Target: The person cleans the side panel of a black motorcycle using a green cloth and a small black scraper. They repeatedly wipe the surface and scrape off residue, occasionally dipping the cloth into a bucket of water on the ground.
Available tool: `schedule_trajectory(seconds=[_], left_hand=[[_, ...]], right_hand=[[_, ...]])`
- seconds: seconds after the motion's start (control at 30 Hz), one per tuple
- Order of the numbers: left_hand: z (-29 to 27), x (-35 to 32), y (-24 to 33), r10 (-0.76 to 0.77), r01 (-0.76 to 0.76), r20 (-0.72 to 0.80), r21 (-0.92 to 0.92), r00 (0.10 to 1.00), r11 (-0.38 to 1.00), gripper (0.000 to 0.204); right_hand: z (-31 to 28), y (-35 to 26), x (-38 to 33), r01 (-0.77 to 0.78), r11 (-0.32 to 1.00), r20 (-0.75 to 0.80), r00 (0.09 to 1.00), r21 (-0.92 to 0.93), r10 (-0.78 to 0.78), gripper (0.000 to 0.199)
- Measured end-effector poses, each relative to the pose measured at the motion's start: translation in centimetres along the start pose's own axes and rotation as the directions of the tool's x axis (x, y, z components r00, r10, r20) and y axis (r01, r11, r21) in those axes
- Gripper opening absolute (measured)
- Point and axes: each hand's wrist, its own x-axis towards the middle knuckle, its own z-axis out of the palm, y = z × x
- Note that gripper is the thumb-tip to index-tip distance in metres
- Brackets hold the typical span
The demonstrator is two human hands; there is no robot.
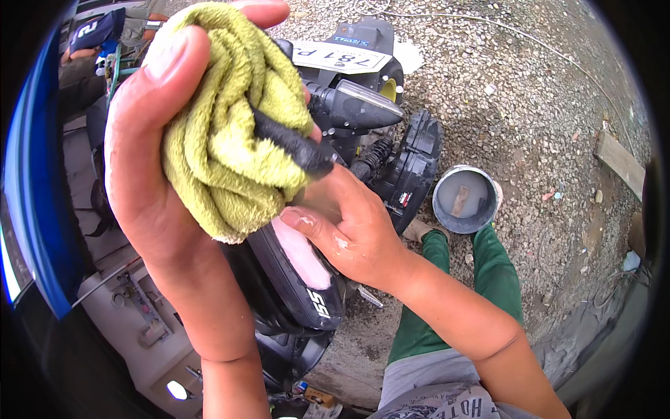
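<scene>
Close in front of me, my left hand [150, 133] is closed round a bunched yellow-green cloth [234, 140] with a dark edge strip. My right hand [352, 230] is just below and right of it, over the black scooter [331, 304]. The cloth hides most of the right fingers, so what they hold cannot be made out. Its thumb lies at the upper end of a pink patch [305, 255] on the scooter's side panel; whether they touch is unclear. White flecks of lather or residue show on the thumb and hand.
A dark bucket [452, 225] of cloudy water, with a brownish thing in it, stands by my feet on gravel. The scooter's plate [342, 57], shock absorber [373, 157] and black casing [419, 167] lie beyond my hands. A wooden board [621, 165] is at right. Another person [98, 31] is upper left.
</scene>
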Motion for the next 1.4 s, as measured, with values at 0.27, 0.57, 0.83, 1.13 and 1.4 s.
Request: schedule_trajectory(seconds=[0.27,0.57,0.83,1.13,1.4], left_hand=[[0.6,5.7,-0.1,0.238,-0.249,-0.155,-0.057,0.959,0.967,0.043],[2.0,3.4,-0.3,0.123,-0.121,-0.037,0.046,0.992,0.992,0.06],[-1.8,3.7,-2.4,0.143,-0.095,0.267,-0.186,0.953,0.978,0.078],[-0.9,3.6,-1.0,0.05,0.003,0.269,-0.195,0.962,0.981,0.073],[-1.0,4.4,-1.5,0.084,-0.014,0.306,-0.224,0.948,0.975,0.07]], right_hand=[[0.2,-0.3,0.4,0.018,1.0,0.032,0.999,0.001,-0.018,0.026],[-0.1,0.1,-0.4,-0.088,0.991,0.145,0.987,0.1,0.073,0.025],[-0.4,0.4,-3.6,-0.141,0.986,0.103,0.986,0.094,0.131,0.027],[-2.9,-0.9,-2.1,-0.186,0.982,-0.065,0.981,-0.022,0.185,0.027],[-0.5,-3.5,-4.3,-0.132,0.965,-0.11,0.988,-0.228,0.109,0.035]])
